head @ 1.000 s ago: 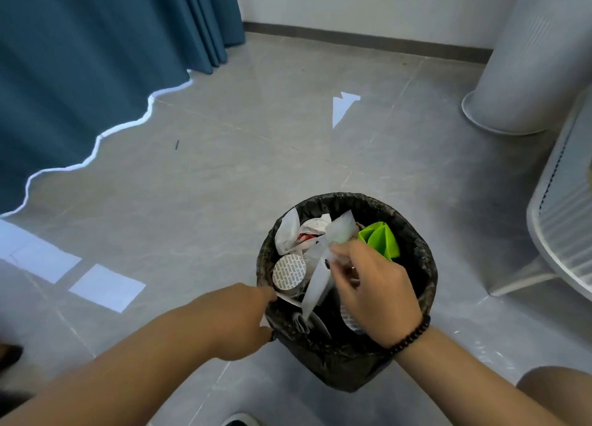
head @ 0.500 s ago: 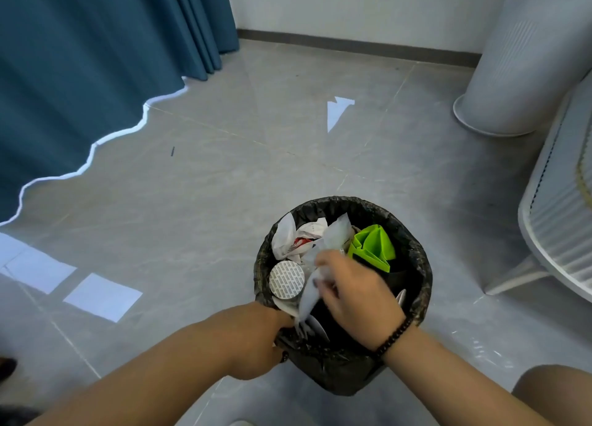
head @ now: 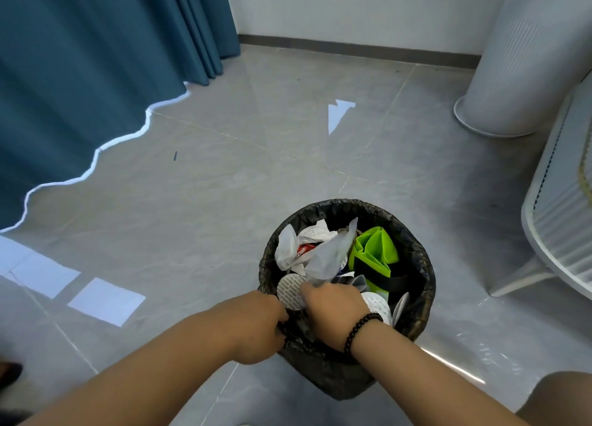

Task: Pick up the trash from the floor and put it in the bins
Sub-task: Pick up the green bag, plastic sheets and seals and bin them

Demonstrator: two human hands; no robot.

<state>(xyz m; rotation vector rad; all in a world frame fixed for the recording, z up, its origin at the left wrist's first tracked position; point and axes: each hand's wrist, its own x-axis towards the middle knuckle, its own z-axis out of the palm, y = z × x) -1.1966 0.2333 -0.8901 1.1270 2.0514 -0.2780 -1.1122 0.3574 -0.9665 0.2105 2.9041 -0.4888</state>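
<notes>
My right hand (head: 333, 304) has sunk deeper into the bin (head: 423, 265), still holding the wrapper (head: 330, 256); my left hand (head: 256, 326) grips the near rim. The wrapper is almost placed.

The place looked like a room in a home or a small office. The floor (head: 224, 201) was of large grey glossy tiles, long blue curtains (head: 80, 73) hung down to it on the left, and a tall white ribbed planter (head: 519, 67) stood by the white wall (head: 368, 18) beside a white slatted chair (head: 563, 220).
</notes>
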